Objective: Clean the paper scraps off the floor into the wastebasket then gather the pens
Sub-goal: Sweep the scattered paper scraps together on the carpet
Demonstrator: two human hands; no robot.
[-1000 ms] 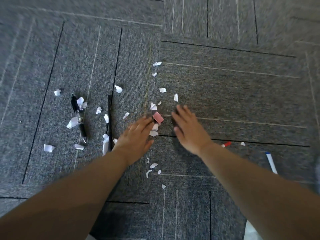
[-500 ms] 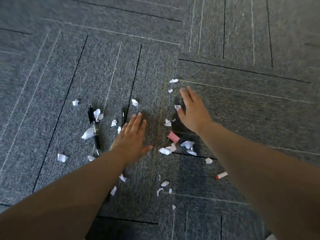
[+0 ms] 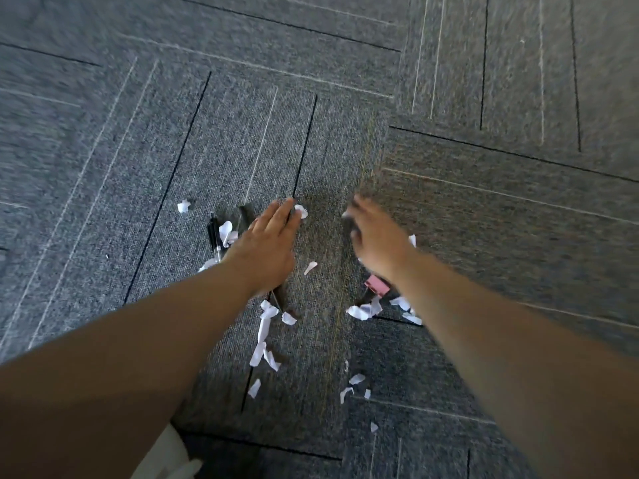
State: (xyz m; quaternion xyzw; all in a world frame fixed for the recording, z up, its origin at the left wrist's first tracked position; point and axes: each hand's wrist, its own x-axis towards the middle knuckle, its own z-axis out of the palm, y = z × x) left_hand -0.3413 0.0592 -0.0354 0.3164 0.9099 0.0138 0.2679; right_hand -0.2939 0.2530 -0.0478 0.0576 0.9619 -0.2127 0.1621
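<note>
Covering the whole view, the grey carpet floor [image 3: 484, 202] carried thin light and dark lines and no lettering. No brand, label or writing could be read anywhere.

The left hand [image 3: 266, 250] lay flat on the carpet with its fingers straight and pressed together. Half a second before it had rested just right of the pens; now it had slid forward and lay over the second pen [image 3: 246, 212], with a scrap at its fingertips. The right hand [image 3: 377, 243] had come back from its far reach and was smeared by motion. Whether its fingers were spread or curled I cannot tell.

The black pen [image 3: 213, 233] lay just left of the left hand, apart from it. A pink binder clip [image 3: 377, 285] sat beside the right wrist.

The paper scraps [image 3: 363, 311] now lay closer together, in loose groups between and below the two hands, and the far ones no longer showed. I judged this to be raking toward a pile, with nothing lifted yet. No wastebasket was plainly in view, and a white shape [image 3: 166, 454] at the bottom edge could not be identified.
</note>
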